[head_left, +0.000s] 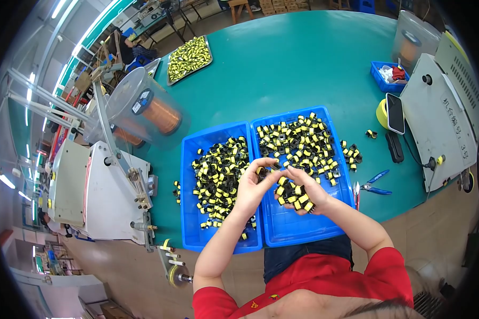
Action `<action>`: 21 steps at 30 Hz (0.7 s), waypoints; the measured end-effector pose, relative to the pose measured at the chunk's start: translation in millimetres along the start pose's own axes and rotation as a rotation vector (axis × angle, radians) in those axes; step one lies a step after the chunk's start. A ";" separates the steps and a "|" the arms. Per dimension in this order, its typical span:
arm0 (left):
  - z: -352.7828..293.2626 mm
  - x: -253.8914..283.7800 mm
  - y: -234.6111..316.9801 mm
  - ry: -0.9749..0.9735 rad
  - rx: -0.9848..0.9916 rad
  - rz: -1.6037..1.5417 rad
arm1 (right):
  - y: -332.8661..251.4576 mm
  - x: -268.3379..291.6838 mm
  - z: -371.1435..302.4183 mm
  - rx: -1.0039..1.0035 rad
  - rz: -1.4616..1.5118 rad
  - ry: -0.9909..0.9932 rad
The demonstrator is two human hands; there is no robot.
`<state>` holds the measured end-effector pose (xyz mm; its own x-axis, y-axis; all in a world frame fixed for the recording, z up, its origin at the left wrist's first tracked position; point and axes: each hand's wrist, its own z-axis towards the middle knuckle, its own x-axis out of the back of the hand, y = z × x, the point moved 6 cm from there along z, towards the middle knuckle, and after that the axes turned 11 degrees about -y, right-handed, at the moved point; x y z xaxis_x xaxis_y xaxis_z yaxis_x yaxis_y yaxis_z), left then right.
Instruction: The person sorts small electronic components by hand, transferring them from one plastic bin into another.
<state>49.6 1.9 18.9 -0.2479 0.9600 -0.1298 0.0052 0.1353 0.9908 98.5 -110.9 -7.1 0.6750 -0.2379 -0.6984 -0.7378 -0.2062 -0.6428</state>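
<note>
Yellow-banded parts [297, 198] fill the right hand [315, 192] — left hand [249, 186] (curled) alongside.

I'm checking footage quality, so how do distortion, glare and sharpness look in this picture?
Head view: the far edge of the green table bows, corners go black; head view: a tube light at left glares white; head view: the left hand and right hand look fairly sharp.

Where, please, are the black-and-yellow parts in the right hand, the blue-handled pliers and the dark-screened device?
Black-and-yellow parts [296, 198] in the right hand [312, 187]: head view, middle of the cluster.
Blue-handled pliers [379, 191]: head view, lower handle.
Dark-screened device [395, 112]: head view, middle of the screen.
</note>
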 end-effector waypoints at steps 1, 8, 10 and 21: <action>1.3 2.5 -2.3 -0.017 0.031 -0.205 | -1.6 0.4 0.6 0.028 0.021 -0.039; 6.0 9.9 -8.4 -0.150 0.057 -0.710 | -8.7 0.9 0.3 0.136 0.032 -0.018; 5.6 9.8 -8.4 -0.155 0.060 -0.725 | -12.1 -1.3 -0.7 0.175 0.023 -0.014; 0.5 5.3 -18.0 -0.072 0.158 -0.230 | -19.2 -0.7 -4.5 0.264 -0.287 0.019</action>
<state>48.6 4.7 0.4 -0.1905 0.9139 -0.3585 0.1093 0.3827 0.9174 112.2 -111.1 7.1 0.8516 -0.2245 -0.4738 -0.4894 -0.0163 -0.8719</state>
